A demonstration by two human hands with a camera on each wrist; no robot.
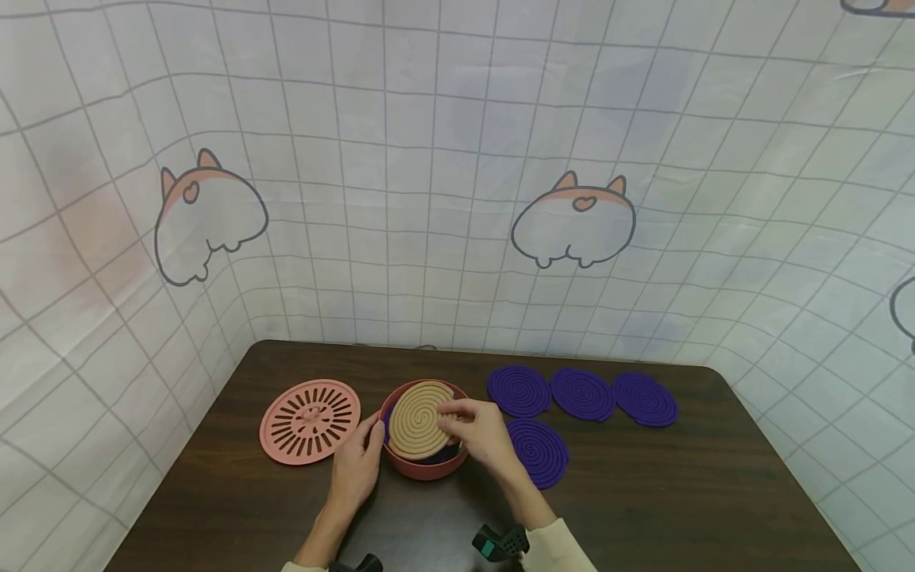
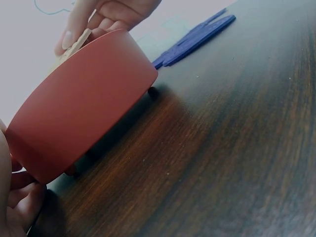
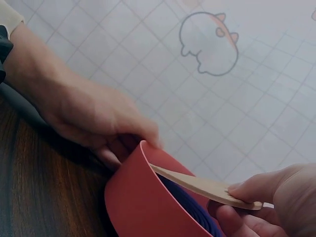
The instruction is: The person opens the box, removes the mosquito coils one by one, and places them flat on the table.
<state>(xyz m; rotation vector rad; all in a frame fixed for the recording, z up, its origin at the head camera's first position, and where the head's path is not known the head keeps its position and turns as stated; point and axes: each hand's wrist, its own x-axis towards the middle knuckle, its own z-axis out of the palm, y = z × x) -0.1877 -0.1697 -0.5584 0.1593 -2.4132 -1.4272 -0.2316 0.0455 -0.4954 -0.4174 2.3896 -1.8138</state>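
Note:
A tan mosquito coil (image 1: 420, 421) is tilted at the mouth of a round red box (image 1: 425, 470). My right hand (image 1: 480, 430) pinches the coil's right edge between thumb and fingers; its other edge dips inside the box wall in the right wrist view. My left hand (image 1: 357, 462) grips the left side of the box, thumb at the rim and fingers outside. Beneath the tan coil, dark purple coils (image 3: 192, 207) show inside the box, mostly hidden.
Left of the box lies a pink slotted round lid (image 1: 300, 433). Several purple mosquito coils lie to the right: three in a back row, including one at the far right (image 1: 646, 400), and a nearer one (image 1: 539, 453) by my right wrist. A patterned curtain (image 1: 457, 302) stands behind the table.

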